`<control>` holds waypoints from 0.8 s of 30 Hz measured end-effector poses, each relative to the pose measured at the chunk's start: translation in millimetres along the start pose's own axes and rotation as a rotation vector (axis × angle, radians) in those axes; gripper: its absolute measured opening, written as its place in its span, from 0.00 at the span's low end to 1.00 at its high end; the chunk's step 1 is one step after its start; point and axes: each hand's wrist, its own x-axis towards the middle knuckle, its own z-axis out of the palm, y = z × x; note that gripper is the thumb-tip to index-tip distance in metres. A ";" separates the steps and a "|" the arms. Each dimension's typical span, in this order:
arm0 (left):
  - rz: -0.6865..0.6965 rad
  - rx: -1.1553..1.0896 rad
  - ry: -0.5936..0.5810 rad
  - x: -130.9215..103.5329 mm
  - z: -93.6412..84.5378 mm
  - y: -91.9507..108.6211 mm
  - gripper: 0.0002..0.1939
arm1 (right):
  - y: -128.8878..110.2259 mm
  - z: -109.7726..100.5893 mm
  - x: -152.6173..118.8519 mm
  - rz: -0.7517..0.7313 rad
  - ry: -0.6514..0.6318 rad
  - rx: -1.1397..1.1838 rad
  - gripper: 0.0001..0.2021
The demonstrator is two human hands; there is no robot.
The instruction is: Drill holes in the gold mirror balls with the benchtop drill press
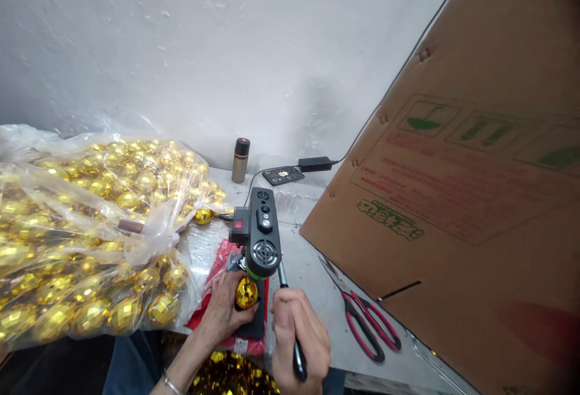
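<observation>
Left hand (223, 305) grasping one gold ball (246, 293); right hand (299, 334), one lever (299, 363) (scissors (354, 298): one pair).

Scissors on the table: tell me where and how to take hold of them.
The scissors are best taken by their red-and-black handles, coming from the near left. The loops lie toward the near edge of the table, while the bare blades point away toward the wall. The cardboard box is close on the right, so the left likely gives fingers more room.

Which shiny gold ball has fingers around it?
The gold ball just below the black device, held in the left hand; no hand touches the bagged gold balls farther left.
</observation>
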 end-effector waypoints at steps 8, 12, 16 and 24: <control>-0.023 0.002 -0.009 -2.8 3.3 -2.7 0.25 | 18.5 15.4 -31.0 -0.056 0.099 -0.054 0.15; -0.019 -0.009 0.006 -3.4 5.4 -3.9 0.25 | 9.5 20.1 -33.7 0.048 0.145 -0.038 0.16; 0.002 -0.007 0.018 -4.8 7.4 -5.2 0.24 | -1.9 23.5 -34.9 0.170 0.165 -0.025 0.16; 0.021 0.031 0.053 -5.1 11.9 -9.0 0.22 | 9.9 29.9 -46.1 0.120 0.231 -0.055 0.17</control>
